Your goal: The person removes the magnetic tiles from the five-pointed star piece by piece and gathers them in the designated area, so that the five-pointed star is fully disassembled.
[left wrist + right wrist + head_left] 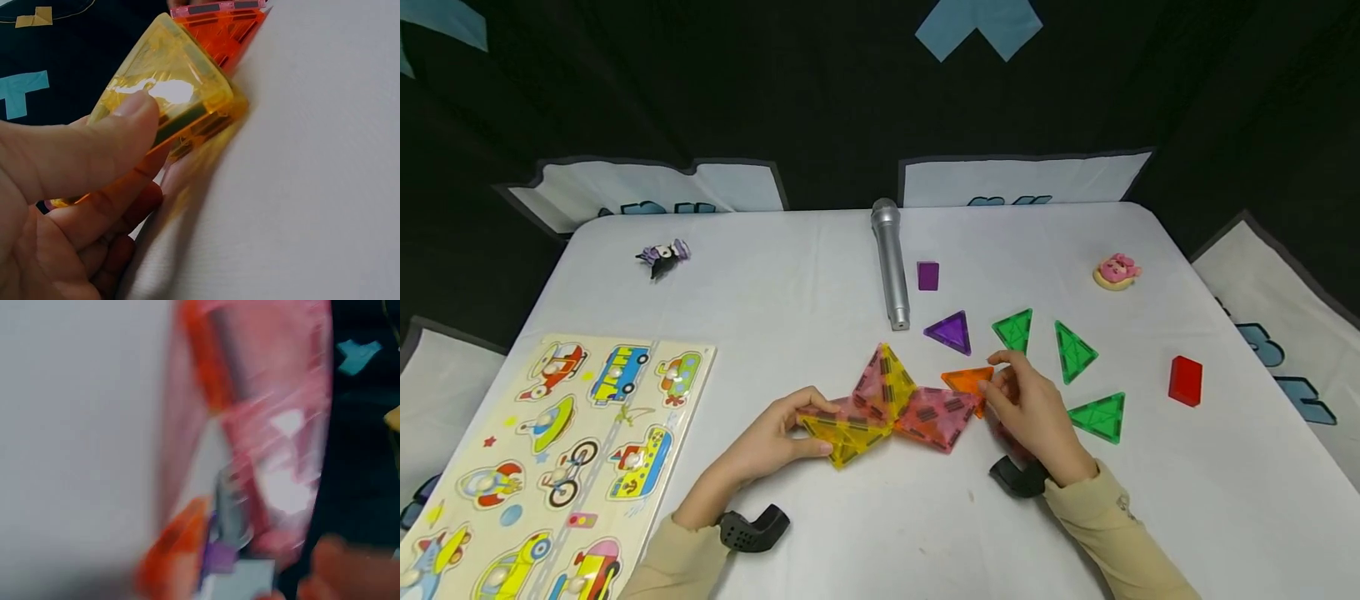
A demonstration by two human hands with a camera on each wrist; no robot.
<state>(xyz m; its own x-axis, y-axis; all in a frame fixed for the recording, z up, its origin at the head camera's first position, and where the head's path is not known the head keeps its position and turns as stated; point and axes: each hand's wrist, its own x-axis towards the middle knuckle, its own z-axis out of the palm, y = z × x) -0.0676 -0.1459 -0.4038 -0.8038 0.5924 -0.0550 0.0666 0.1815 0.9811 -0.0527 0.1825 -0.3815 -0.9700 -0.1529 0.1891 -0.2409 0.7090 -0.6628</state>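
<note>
My left hand (790, 425) grips a yellow triangular magnetic tile (169, 81) at the left end of a folded construction, its thumb on top and fingers beneath. Translucent pink tiles (936, 417) and an upright yellow-and-pink peak (887, 379) join it on the right and at the back. My right hand (1030, 408) hovers with bent, parted fingers over the right corner of an orange triangle tile (964, 379), which lies beside the pink one. In the blurred right wrist view, its fingers (344, 565) show apart from the orange tile (175, 556).
Beyond lie a purple triangle (951, 333), green triangles (1077, 352), a purple block (928, 276) and a silver microphone (891, 267). A red block (1185, 381) and pink figurine (1117, 272) sit right. Leftward are a picture puzzle board (696, 392) and a dark figurine (664, 257).
</note>
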